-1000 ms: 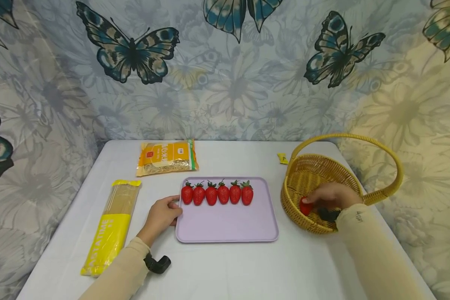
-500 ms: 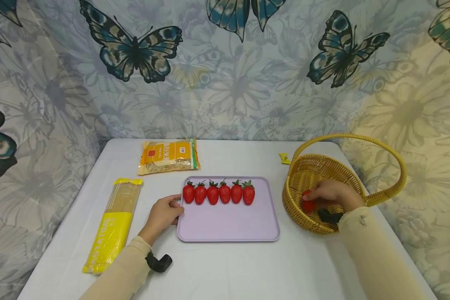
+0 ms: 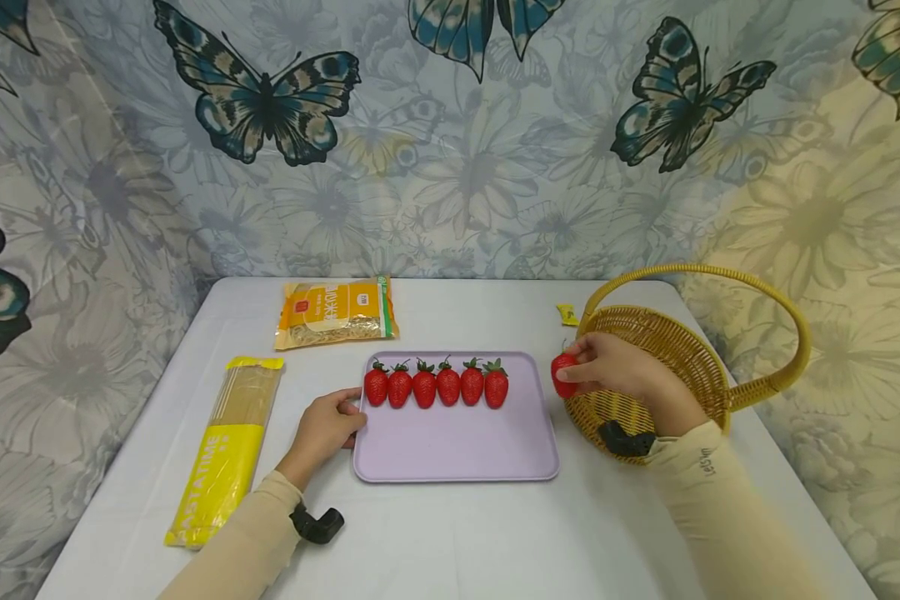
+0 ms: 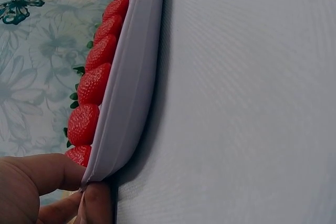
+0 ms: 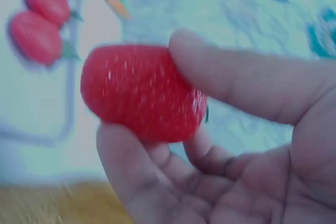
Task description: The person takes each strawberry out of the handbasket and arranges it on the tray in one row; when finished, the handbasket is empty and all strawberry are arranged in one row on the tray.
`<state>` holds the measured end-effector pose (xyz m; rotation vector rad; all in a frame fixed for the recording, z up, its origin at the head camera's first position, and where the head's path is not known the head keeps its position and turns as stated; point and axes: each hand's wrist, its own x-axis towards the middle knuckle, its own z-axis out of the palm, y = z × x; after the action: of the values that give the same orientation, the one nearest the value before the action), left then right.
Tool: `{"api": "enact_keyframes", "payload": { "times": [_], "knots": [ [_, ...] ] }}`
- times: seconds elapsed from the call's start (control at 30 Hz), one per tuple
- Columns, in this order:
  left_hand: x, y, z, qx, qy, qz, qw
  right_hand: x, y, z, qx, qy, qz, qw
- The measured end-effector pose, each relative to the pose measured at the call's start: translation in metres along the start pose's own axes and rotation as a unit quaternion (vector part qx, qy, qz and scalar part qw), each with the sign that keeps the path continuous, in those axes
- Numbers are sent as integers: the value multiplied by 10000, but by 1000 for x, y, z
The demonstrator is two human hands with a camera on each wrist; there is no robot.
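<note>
My right hand (image 3: 618,371) pinches a strawberry (image 3: 564,375) between thumb and fingers, above the left rim of the wicker basket (image 3: 656,327). In the right wrist view that strawberry (image 5: 142,90) fills the middle, its leafy end mostly hidden by the hand. A lilac tray (image 3: 456,450) lies at the table's centre, with several strawberries (image 3: 447,385) in a row along its far side, stems pointing away. My left hand (image 3: 328,429) grips the tray's left edge; the left wrist view shows the thumb (image 4: 58,171) over the rim and fingers below.
A yellow pasta packet (image 3: 225,454) lies left of the tray. Behind the tray is an orange grain bag (image 3: 337,314). A small yellow sachet (image 3: 567,315) sits by the basket, whose tall handle (image 3: 783,312) arches over it. Butterfly-patterned fabric (image 3: 480,175) hangs behind the table.
My right hand has lifted a strawberry from inside the basket and carried it left to above the basket's rim. The left hand keeps its hold on the tray.
</note>
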<state>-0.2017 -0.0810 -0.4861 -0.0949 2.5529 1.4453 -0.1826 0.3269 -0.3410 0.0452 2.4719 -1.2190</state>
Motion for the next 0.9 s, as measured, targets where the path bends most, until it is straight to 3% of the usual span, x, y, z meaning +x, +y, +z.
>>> {"api": "enact_keyframes", "payload": {
  "times": [0.1, 0.2, 0.4, 0.57, 0.9],
  "knots": [
    [0, -1, 1, 8, 45, 62, 10000, 18, -6, 25, -692, 260, 287, 9968],
    [1, -1, 2, 4, 57, 35, 10000, 36, -7, 45, -1391, 553, 533, 9873],
    [-1, 2, 6, 8, 3, 7, 10000, 59, 2, 65, -2141, 644, 843, 9710],
    [-4, 7, 6, -3, -42, 16, 10000, 68, 12, 69, -2375, 625, 960, 9646],
    [0, 8, 5, 64, -68, 116, 9999, 72, 13, 72, -2111, 770, 1133, 9678]
  ]
}}
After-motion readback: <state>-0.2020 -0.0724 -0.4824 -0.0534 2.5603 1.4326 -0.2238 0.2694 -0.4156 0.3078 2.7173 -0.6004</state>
